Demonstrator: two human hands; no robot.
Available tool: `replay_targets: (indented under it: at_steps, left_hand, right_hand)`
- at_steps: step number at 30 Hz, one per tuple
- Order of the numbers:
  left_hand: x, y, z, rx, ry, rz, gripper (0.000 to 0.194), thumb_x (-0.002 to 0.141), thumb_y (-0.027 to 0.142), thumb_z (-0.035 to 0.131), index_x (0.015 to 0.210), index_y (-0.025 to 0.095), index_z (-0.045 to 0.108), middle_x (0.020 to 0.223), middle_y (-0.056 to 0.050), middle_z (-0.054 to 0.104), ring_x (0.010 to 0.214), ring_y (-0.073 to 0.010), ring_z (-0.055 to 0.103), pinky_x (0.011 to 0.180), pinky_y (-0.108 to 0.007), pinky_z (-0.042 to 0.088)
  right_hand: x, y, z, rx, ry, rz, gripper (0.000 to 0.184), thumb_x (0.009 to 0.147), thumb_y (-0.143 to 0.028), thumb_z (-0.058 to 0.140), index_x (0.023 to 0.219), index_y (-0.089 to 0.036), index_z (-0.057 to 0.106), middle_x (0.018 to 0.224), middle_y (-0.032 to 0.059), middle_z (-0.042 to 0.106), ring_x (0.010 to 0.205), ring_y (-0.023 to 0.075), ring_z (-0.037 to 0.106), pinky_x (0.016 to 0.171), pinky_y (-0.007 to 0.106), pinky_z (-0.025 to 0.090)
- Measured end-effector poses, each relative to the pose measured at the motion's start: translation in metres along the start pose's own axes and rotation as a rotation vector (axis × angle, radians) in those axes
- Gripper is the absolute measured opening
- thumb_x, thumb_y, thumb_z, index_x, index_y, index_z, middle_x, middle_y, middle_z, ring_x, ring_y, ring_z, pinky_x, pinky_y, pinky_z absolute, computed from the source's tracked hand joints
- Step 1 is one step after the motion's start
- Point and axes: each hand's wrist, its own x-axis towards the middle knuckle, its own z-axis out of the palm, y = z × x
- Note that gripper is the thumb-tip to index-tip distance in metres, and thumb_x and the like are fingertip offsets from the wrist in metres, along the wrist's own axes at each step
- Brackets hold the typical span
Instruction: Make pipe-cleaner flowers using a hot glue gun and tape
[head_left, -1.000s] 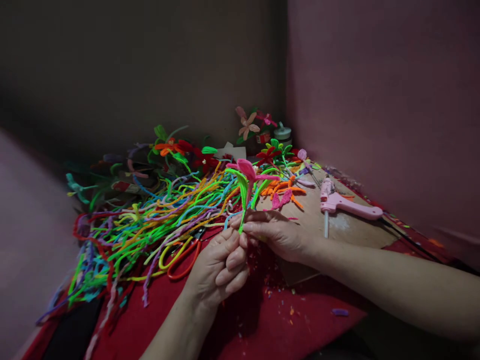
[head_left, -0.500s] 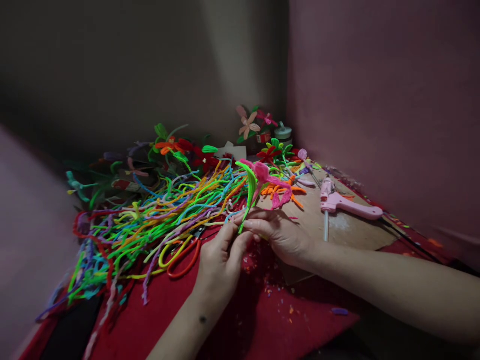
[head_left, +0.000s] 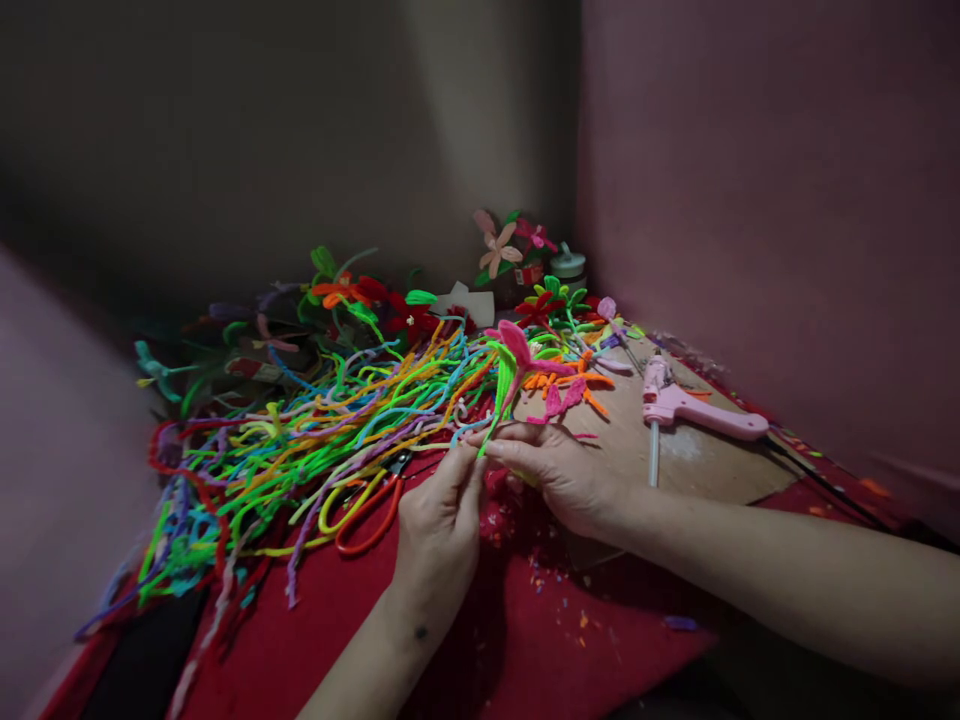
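A pipe cleaner flower (head_left: 514, 347) with pink petals and bright green leaves stands upright between my hands, leaning a little to the right. My left hand (head_left: 444, 515) pinches the bottom of its green stem between thumb and fingers. From the other side, my right hand (head_left: 559, 465) grips the same stem just above, thumb against the fingers. The fingertips hide the lowest end of the stem. Behind the flower lie loose pink petals (head_left: 559, 400) and an orange pipe cleaner piece (head_left: 589, 381) on a brown board (head_left: 705, 465).
Left of my hands spreads a heap of coloured pipe cleaners (head_left: 360, 410), with red and yellow handled pliers or scissors (head_left: 375, 535) at its front. A pink glue gun (head_left: 697, 410) rests on the board, its cord running right. Finished flowers (head_left: 499, 250) and a lidded jar (head_left: 568, 265) stand behind.
The flower has turned in my fingers and shifted slightly right. My left hand has rolled over so its back now shows. My right hand has stayed almost in place.
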Motion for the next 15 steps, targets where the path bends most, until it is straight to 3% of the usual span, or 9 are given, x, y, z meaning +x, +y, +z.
replay_targets:
  at_steps: [4,8,15]
  left_hand:
    - [0.002,0.005,-0.001,-0.219,-0.005,-0.135,0.015,0.083,0.03,0.056,0.088,0.021,0.066,0.066,0.002,0.054,0.062,-0.012,0.05,0.057,-0.02,0.039]
    - [0.004,0.01,-0.001,-0.416,-0.01,-0.278,0.014,0.078,0.032,0.062,0.078,0.018,0.065,0.056,0.005,0.044,0.049,-0.0072,0.036,0.045,-0.017,0.03]
    - [0.007,0.014,-0.002,-0.89,-0.205,-0.546,0.018,0.079,0.031,0.062,0.073,0.015,0.059,0.044,0.008,0.041,0.032,-0.0001,0.023,0.034,-0.012,0.021]
  right_hand:
    - [0.002,0.001,-0.006,-0.04,-0.098,-0.007,0.022,0.076,-0.031,0.067,0.094,-0.019,0.072,0.073,-0.0006,0.062,0.059,0.0075,0.045,0.053,0.019,0.033]
    - [0.002,-0.004,-0.005,-0.111,-0.091,-0.012,0.024,0.076,-0.032,0.066,0.095,-0.019,0.072,0.072,0.0005,0.063,0.059,0.0084,0.047,0.055,0.02,0.037]
    - [0.002,-0.01,-0.001,-0.132,-0.076,-0.093,0.018,0.073,-0.029,0.067,0.086,-0.019,0.074,0.072,-0.0013,0.063,0.059,0.0082,0.05,0.066,0.023,0.042]
